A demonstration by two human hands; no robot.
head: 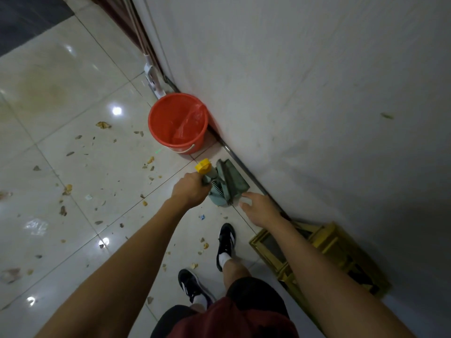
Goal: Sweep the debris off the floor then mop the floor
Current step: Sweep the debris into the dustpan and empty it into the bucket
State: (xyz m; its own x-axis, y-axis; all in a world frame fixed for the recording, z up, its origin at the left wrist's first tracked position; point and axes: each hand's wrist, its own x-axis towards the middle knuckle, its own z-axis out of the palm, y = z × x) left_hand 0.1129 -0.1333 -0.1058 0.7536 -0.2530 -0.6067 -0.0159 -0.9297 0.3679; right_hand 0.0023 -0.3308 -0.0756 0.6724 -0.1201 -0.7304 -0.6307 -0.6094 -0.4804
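Beside the wall, your left hand point(189, 189) gripped the yellow-capped handle point(204, 167) of the green dustpan point(228, 184) standing near the red bucket point(178, 121). Your right hand point(260, 209) hovered open just beside it, while debris point(67, 190) lay scattered over the floor point(73, 98).

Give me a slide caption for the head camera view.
Left hand grips the yellow-capped dustpan handle beside the red bucket; debris litters the tiles.
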